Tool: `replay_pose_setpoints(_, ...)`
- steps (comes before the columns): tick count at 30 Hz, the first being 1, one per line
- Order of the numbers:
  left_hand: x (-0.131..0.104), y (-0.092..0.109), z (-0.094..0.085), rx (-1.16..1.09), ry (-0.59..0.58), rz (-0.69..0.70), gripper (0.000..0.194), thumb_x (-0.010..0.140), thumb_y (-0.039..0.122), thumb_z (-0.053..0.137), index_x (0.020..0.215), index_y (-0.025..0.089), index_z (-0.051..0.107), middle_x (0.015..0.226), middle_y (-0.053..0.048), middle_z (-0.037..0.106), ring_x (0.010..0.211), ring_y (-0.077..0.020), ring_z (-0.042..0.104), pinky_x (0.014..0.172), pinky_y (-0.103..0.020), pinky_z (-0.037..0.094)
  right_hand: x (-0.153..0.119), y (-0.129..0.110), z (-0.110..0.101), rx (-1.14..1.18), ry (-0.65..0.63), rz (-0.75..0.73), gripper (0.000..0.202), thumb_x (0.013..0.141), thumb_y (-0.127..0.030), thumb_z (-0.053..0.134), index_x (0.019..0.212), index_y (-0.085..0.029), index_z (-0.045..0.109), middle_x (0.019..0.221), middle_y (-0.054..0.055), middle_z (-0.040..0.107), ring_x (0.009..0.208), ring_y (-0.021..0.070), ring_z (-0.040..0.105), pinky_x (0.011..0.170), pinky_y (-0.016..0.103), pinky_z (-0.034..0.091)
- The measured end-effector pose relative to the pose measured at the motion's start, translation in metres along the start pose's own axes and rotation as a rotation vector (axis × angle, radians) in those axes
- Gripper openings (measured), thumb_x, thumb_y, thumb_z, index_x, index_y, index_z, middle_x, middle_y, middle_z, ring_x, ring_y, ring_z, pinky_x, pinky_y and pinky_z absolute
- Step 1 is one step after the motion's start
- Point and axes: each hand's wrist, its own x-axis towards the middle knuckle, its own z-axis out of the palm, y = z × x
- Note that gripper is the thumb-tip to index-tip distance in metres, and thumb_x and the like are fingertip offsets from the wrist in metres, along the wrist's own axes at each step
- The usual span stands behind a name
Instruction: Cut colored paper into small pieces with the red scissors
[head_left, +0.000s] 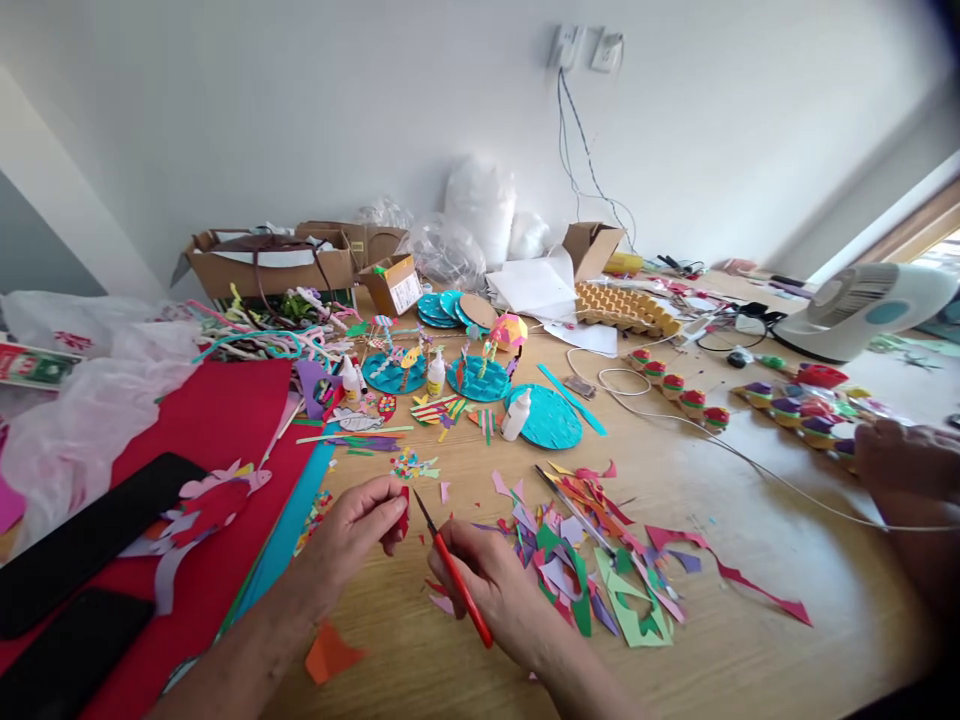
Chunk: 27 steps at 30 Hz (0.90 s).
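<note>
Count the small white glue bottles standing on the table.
3: one glue bottle by the purple paper, one between two teal discs, one leaning at the nearest teal disc. Clutter may hide others.

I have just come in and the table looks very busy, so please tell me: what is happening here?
A person is doing paper craft at a wooden table. The left hand pinches a small red paper piece, while the right hand holds red-handled scissors pointed toward it. Colourful paper scraps lie to the right, glue bottles and teal discs behind. Another person's hand rests at the right edge.
</note>
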Motion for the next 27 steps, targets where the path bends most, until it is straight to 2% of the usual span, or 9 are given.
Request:
replay_pose_setpoints(14,-0.004,-0.008,-0.008,-0.058,-0.082,-0.089,0.02,0.075,0.03,0.053,0.06,0.018,0.051,0.055,0.003,0.049,0.054,-0.0115,0.042,0.051,-0.022,0.036,0.003,0.001,0.008,-0.136,-0.015,-0.023,0.025,0.084,-0.029,0.044,0.061,-0.018,0.043,0.054,-0.005,0.037,0.051,0.0081,0.031,0.045,0.02,0.02)
replay_pose_setpoints(20,-0.005,-0.008,-0.009,-0.047,-0.08,-0.109,0.019,0.074,0.029,0.052,0.059,0.017,0.05,0.056,0.003,0.048,0.054,-0.0114,0.042,0.051,-0.022,0.036,0.002,0.002,0.01,-0.129,-0.008,-0.017,0.024,0.083,-0.028,0.044,0.061,-0.018,0.043,0.053,-0.006,0.035,0.051,0.008,0.029,0.044,0.021,0.018)
replay_pose_setpoints(27,-0.01,-0.019,-0.017,-0.077,-0.099,-0.139,0.018,0.077,0.029,0.05,0.063,0.017,0.05,0.057,0.004,0.048,0.055,-0.0107,0.042,0.051,-0.022,0.036,0.004,0.004,0.017,-0.077,-0.045,-0.006,0.026,0.083,-0.028,0.044,0.06,-0.018,0.04,0.054,-0.007,0.031,0.052,0.0077,0.027,0.045,0.02,0.02)
